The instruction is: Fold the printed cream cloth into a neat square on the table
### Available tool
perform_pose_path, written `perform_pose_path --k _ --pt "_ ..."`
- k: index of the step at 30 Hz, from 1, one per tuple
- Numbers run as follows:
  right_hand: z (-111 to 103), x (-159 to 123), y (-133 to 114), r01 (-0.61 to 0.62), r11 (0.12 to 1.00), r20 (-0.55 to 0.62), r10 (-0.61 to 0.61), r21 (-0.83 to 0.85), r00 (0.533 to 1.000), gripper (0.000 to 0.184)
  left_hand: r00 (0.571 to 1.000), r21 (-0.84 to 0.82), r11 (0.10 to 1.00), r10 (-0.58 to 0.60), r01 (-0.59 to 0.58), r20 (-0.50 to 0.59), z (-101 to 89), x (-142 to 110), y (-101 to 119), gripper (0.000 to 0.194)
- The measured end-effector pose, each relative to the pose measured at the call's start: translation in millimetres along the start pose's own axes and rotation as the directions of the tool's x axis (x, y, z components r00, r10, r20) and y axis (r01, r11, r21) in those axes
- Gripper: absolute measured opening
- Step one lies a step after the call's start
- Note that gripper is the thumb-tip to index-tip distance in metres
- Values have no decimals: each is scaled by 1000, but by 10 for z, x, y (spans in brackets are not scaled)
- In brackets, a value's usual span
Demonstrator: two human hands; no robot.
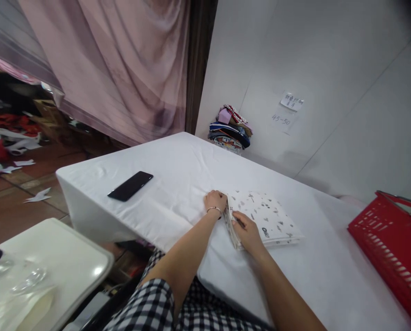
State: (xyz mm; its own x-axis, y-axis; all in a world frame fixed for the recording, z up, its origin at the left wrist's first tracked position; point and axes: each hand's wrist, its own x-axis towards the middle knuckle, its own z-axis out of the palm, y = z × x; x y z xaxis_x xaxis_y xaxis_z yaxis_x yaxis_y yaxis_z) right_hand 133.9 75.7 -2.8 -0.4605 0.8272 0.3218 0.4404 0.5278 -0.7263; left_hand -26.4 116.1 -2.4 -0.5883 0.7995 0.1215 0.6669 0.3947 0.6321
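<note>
A folded white cloth (pixel 269 216) with a small grey print lies on the white-covered table (pixel 177 158). Its layered edge faces left. My left hand (pixel 215 201), with a bracelet at the wrist, has its fingers curled on the cloth's far left corner. Along the near part of that same edge, my right hand (pixel 247 228) grips the layers, thumb and fingers closed on them. The fingertips of both hands are partly hidden. A black phone (pixel 131 185) lies flat on the table, left of my hands.
At the right stands a red plastic basket (pixel 388 239). Folded fabrics (pixel 229 129) are stacked by the wall beyond the table's far edge. A pale stool-like surface (pixel 70 257) at lower left bears clear plastic items. A pink curtain (pixel 122 69) hangs behind.
</note>
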Motion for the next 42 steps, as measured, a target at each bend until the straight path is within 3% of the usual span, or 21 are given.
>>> perform_pose_path --k 22,27,31,37,42 --pt "11 -6 -7 24 995 25 -22 -95 999 34 999 -29 999 -37 36 -38 16 98 -29 22" --pt "-5 -17 -25 78 982 150 -53 -171 987 47 999 -17 1000 -23 22 -29 9 95 -34 22" --pt "-50 -70 -89 127 953 243 -59 -276 968 47 1000 -3 1000 -13 12 -20 5 94 -47 23" --pt "-114 -226 -204 181 874 309 -37 -452 950 48 1000 23 1000 18 -18 -9 -8 85 -63 24" --pt "-125 -293 -228 189 846 328 -18 -499 945 54 1000 5 1000 24 -24 3 -10 81 -74 27"
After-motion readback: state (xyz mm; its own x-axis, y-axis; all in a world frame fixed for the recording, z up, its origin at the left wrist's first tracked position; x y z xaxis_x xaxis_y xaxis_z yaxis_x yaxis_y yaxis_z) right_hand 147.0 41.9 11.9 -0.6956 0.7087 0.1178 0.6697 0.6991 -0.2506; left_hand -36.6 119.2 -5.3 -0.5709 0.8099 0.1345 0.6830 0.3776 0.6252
